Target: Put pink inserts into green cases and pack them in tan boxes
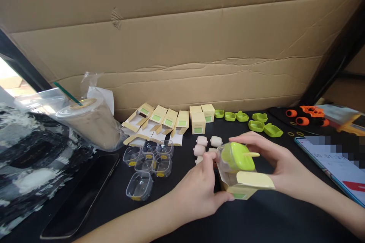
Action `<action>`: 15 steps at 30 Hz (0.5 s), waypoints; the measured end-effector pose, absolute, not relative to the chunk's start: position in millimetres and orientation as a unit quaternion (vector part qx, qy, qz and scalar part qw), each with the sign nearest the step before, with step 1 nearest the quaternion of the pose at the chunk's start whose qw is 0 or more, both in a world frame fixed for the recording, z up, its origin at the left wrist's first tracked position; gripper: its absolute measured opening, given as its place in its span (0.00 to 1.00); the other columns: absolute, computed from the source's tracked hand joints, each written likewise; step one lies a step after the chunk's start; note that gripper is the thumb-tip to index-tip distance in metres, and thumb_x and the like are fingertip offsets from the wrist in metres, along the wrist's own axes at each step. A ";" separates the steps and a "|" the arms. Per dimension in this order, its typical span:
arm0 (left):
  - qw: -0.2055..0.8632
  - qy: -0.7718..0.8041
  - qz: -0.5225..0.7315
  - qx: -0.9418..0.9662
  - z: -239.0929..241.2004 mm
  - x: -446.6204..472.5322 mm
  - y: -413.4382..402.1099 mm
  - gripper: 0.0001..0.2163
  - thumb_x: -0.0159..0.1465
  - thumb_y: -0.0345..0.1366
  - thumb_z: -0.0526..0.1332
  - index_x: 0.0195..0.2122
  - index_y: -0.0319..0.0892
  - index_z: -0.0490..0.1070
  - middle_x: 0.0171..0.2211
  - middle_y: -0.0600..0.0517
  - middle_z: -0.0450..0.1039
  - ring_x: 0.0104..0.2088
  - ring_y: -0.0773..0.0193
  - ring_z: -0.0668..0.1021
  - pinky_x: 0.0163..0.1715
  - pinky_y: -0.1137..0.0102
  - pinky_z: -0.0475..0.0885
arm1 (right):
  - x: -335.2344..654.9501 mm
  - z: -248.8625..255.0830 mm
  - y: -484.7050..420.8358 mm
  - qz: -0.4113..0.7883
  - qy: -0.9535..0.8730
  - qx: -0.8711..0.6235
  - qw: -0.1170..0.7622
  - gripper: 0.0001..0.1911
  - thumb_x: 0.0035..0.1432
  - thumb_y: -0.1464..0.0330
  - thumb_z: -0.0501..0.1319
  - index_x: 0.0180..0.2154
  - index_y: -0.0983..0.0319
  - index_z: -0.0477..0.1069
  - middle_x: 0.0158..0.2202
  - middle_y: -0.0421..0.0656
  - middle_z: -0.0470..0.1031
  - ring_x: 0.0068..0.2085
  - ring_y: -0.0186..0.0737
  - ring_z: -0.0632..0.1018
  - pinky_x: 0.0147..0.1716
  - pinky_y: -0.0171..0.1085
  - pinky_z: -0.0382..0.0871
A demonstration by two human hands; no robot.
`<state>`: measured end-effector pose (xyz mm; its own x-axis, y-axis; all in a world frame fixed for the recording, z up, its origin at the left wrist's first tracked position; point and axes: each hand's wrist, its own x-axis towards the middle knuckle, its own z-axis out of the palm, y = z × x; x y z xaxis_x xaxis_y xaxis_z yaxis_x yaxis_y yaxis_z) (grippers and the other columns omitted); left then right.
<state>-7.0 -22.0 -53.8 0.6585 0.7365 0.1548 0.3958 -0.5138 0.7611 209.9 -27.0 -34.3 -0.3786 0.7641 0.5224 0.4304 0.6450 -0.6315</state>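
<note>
My left hand (199,186) is closed round the near left side of a small cream cardboard box (238,191), thumb low on its front. The box stands open, with a flap (253,180) sticking out to the right. At its mouth is a small clear container with a glossy green lid (243,157) and a pale yellow stick on top, tilted. My right hand (268,155) curls round the back and right of this container; its thumb is hidden behind the flap. Just beyond my left hand lie several pale pink and cream marshmallow-like pieces (202,141).
Clear square cups (139,186) sit left of centre. Behind them are opened boxes (156,119), closed boxes (198,121) and green boat-shaped pieces (273,130). A dark phone (82,193), a bagged drink (91,121), a lit phone (333,167) and orange toy parts (312,111) flank them. Cardboard (182,45) walls the back.
</note>
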 end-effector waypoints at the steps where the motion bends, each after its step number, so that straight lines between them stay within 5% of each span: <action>1: 0.357 0.339 0.237 0.838 -53.8 -7.0 -22.4 0.26 0.55 0.33 0.67 0.47 0.45 0.50 0.50 0.41 0.68 0.50 0.45 0.74 0.46 0.55 0.71 | 210.6 -32.3 -28.3 0.183 -0.817 -0.373 0.399 0.27 0.49 0.63 0.70 0.51 0.53 0.67 0.45 0.43 0.75 0.43 0.44 0.78 0.39 0.38 0.77; 8: 0.334 0.323 0.243 0.851 -58.2 -8.2 -22.0 0.21 0.57 0.34 0.65 0.44 0.45 0.51 0.49 0.40 0.67 0.47 0.48 0.76 0.44 0.56 0.73 | 217.0 -22.3 -31.9 0.098 -0.860 -0.379 0.327 0.24 0.49 0.63 0.70 0.48 0.52 0.68 0.40 0.40 0.76 0.41 0.43 0.78 0.37 0.36 0.77; 15: 0.310 0.307 0.235 0.868 -60.3 -10.1 -21.8 0.24 0.59 0.34 0.63 0.49 0.44 0.49 0.52 0.38 0.66 0.51 0.45 0.74 0.47 0.53 0.72 | 216.9 -21.2 -31.2 0.137 -0.863 -0.399 0.279 0.23 0.50 0.65 0.69 0.49 0.53 0.70 0.39 0.39 0.76 0.40 0.41 0.79 0.36 0.35 0.76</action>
<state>-10.1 -21.8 -60.3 0.7006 0.6793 0.2184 0.3874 -0.6192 0.6830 216.9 -31.2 -21.2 -0.5268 0.7644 0.3718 0.6114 0.6446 -0.4589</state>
